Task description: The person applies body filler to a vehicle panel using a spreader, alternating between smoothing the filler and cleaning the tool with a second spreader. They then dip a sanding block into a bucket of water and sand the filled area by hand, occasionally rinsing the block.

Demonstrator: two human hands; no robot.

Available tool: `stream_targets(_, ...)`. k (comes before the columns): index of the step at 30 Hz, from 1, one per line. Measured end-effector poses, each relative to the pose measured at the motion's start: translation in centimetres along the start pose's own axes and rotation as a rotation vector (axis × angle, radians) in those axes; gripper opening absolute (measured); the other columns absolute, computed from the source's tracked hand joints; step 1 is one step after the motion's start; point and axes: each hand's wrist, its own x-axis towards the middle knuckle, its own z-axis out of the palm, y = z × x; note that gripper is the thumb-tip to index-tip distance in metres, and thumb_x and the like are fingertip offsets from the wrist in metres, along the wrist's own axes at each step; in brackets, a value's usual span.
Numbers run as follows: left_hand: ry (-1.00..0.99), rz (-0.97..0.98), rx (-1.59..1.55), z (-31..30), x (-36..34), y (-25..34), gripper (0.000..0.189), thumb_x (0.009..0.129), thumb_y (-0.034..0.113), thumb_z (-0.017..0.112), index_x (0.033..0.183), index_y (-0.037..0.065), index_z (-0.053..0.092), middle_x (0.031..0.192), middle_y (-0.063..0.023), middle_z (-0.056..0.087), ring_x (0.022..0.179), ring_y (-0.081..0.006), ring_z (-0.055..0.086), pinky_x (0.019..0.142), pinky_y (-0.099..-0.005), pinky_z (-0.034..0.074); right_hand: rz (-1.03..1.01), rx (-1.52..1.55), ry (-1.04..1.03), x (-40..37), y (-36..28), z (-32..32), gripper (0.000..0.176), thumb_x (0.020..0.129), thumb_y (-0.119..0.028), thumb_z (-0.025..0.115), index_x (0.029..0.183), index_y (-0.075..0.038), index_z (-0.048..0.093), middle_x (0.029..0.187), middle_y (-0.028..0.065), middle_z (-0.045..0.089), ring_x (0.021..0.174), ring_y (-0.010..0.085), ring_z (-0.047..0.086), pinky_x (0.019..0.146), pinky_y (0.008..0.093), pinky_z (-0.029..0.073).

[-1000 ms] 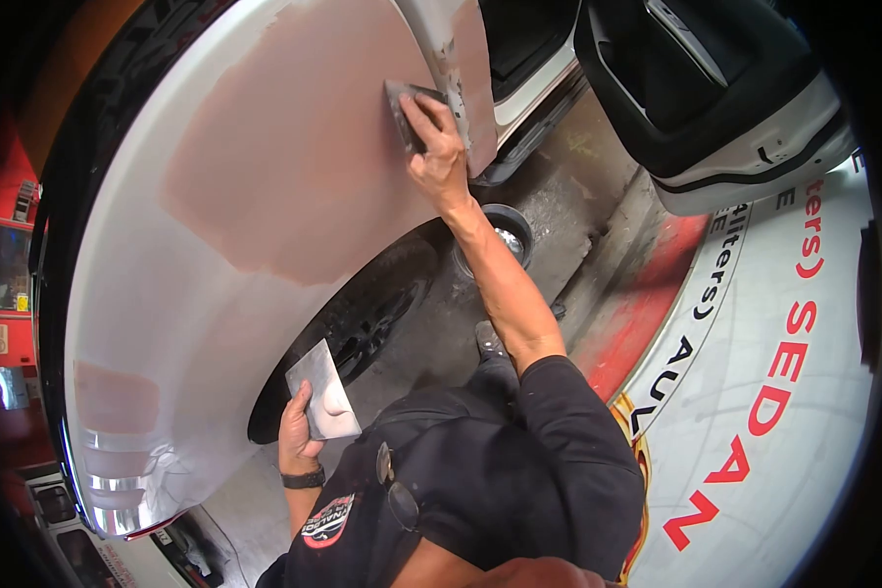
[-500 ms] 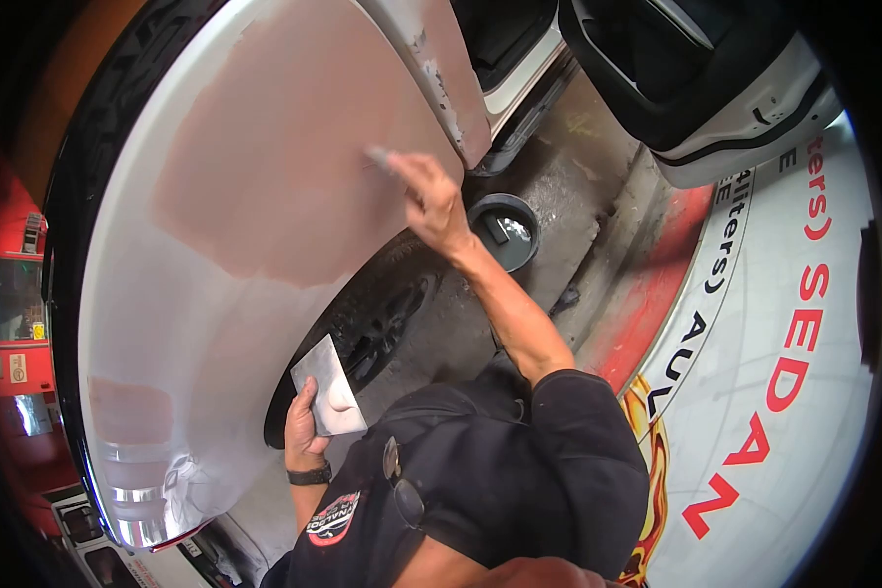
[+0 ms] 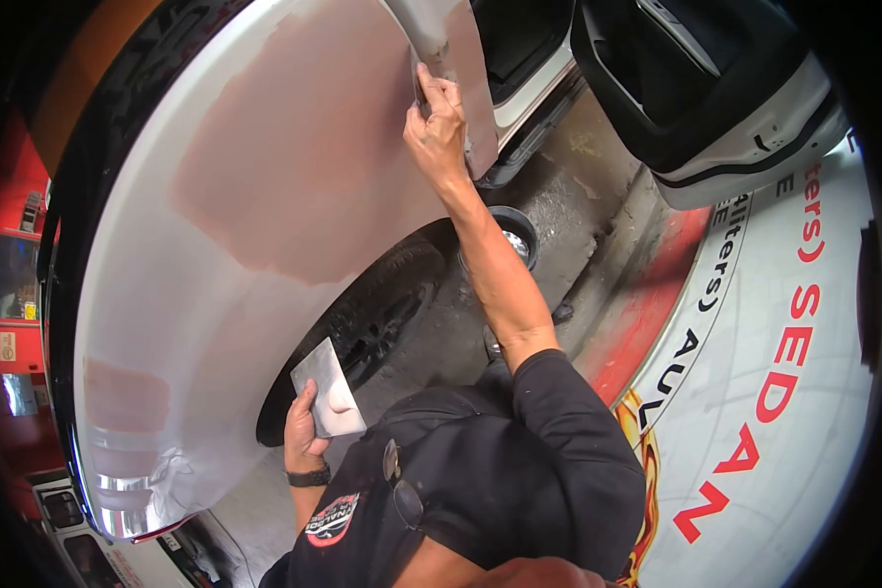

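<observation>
Thin blade [image 3: 417, 90], one: at the edge of the car panel [image 3: 216, 323], beside the seam; seen nearly edge-on, partly covered by fingers; its contact with the panel cannot be told. Right hand [image 3: 437, 127], arm outstretched: grip closed about the blade, fingers pointing along it. Flat plate [image 3: 328, 387], one, shiny, tilted, pale mark on its face: held low, in front of the wheel [image 3: 392, 309]. Left hand [image 3: 304, 426]: grip pinched on the plate's edge, thumb across the face; dark wristband [image 3: 309, 477]. Pinkish-brown patch [image 3: 294, 147], large, on the panel; a smaller patch [image 3: 125, 397], lower left. Round tub [image 3: 527, 225], partly behind the right forearm, on the floor. Car door [image 3: 696, 127], standing open. White lettered sheet [image 3: 755, 343], marked "SEDAN" in red, at right.
</observation>
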Motion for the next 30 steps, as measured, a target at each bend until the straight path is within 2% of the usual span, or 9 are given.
stream_targets(7, 0.051, -0.021, 0.002, 1.4, 0.3, 0.1, 0.037, 0.100, 0.025, 0.065, 0.123, -0.003, 0.062, 0.111, -0.0125, 0.072, 0.096, -0.0253, 0.073, 0.086, -0.0417, 0.061, -0.388, -0.050, -0.198, -2.1, 1.7, -1.8, 0.074, 0.062, 0.006, 0.064, 0.134, -0.008, 0.063, 0.124, 0.0193, 0.056, 0.113, 0.0391, 0.057, 0.099, 0.0428, 0.049)
stream_targets(14, 0.054, -0.022, 0.013, 1.9, 0.8, 0.3, 0.036, 0.099, 0.026, 0.067, 0.121, -0.002, 0.064, 0.109, -0.0113, 0.073, 0.095, -0.0237, 0.073, 0.086, -0.0400, 0.060, -0.526, -0.053, -0.442, -7.4, 2.7, -3.2, 0.084, 0.055, 0.004, 0.074, 0.136, -0.014, 0.062, 0.130, 0.0166, 0.055, 0.122, 0.0415, 0.053, 0.100, 0.0490, 0.049)
stream_targets(19, -0.021, 0.013, -0.005, 3.0, 1.9, 0.4, 0.036, 0.100, 0.025, 0.065, 0.125, -0.001, 0.062, 0.112, -0.0113, 0.072, 0.098, -0.0228, 0.072, 0.087, -0.0400, 0.059, -0.490, -0.047, -0.528, -10.7, 1.9, -4.0, 0.082, 0.059, 0.004, 0.073, 0.137, -0.018, 0.060, 0.129, 0.0144, 0.057, 0.124, 0.0383, 0.054, 0.101, 0.0581, 0.050)
stream_targets(22, -0.110, 0.109, -0.044, 5.6, 3.6, 0.2, 0.037, 0.103, 0.025, 0.061, 0.130, 0.000, 0.058, 0.119, -0.0099, 0.069, 0.103, -0.0218, 0.070, 0.091, -0.0396, 0.058, -0.403, 0.019, -0.659, -11.4, 0.6, -6.3, 0.080, 0.061, 0.007, 0.071, 0.136, -0.016, 0.061, 0.126, 0.0151, 0.059, 0.120, 0.0365, 0.057, 0.100, 0.0532, 0.051)
stream_targets(23, -0.111, 0.165, -0.040, 7.0, 4.1, 0.0, 0.037, 0.103, 0.026, 0.061, 0.130, 0.000, 0.058, 0.119, -0.0093, 0.069, 0.103, -0.0211, 0.070, 0.093, -0.0391, 0.057, -0.275, 0.150, -0.675, -11.8, -0.3, -7.1, 0.080, 0.063, 0.012, 0.065, 0.139, -0.013, 0.059, 0.127, 0.0159, 0.059, 0.118, 0.0346, 0.060, 0.099, 0.0454, 0.052)
stream_targets(24, -0.110, 0.222, -0.037, 8.8, 4.4, -0.2, 0.038, 0.104, 0.027, 0.060, 0.130, 0.000, 0.058, 0.119, -0.0088, 0.068, 0.104, -0.0204, 0.070, 0.094, -0.0385, 0.057, -0.209, 0.249, -0.718, -12.0, -2.0, -8.2, 0.080, 0.064, 0.014, 0.062, 0.140, -0.013, 0.059, 0.128, 0.0160, 0.059, 0.117, 0.0344, 0.060, 0.098, 0.0432, 0.052)
stream_targets(28, -0.037, 0.574, 0.056, 13.6, 6.3, -2.2, 0.037, 0.105, 0.032, 0.057, 0.129, 0.003, 0.057, 0.119, -0.0069, 0.067, 0.105, -0.0185, 0.067, 0.091, -0.0377, 0.057, 0.020, 0.589, -0.994, -12.6, -8.8, -13.6, 0.078, 0.069, 0.020, 0.051, 0.141, -0.007, 0.057, 0.132, 0.0184, 0.060, 0.119, 0.0342, 0.061, 0.099, 0.0379, 0.050)
stream_targets(29, -0.033, 0.571, 0.031, 14.3, 5.8, -1.8, 0.037, 0.105, 0.034, 0.057, 0.127, 0.004, 0.058, 0.117, -0.0069, 0.067, 0.103, -0.0182, 0.068, 0.089, -0.0367, 0.057, 0.053, 0.443, -1.075, -12.8, -9.0, -14.6, 0.078, 0.068, 0.020, 0.053, 0.141, -0.006, 0.057, 0.134, 0.0202, 0.058, 0.123, 0.0357, 0.059, 0.101, 0.0398, 0.049)
stream_targets(30, -0.062, 0.547, -0.027, 14.9, 5.0, -1.0, 0.037, 0.105, 0.034, 0.058, 0.126, 0.003, 0.058, 0.115, -0.0069, 0.067, 0.102, -0.0180, 0.068, 0.089, -0.0363, 0.057, -0.057, 0.238, -1.150, -13.3, -7.4, -15.1, 0.078, 0.067, 0.021, 0.053, 0.140, -0.005, 0.057, 0.136, 0.0207, 0.057, 0.123, 0.0364, 0.059, 0.101, 0.0404, 0.049)
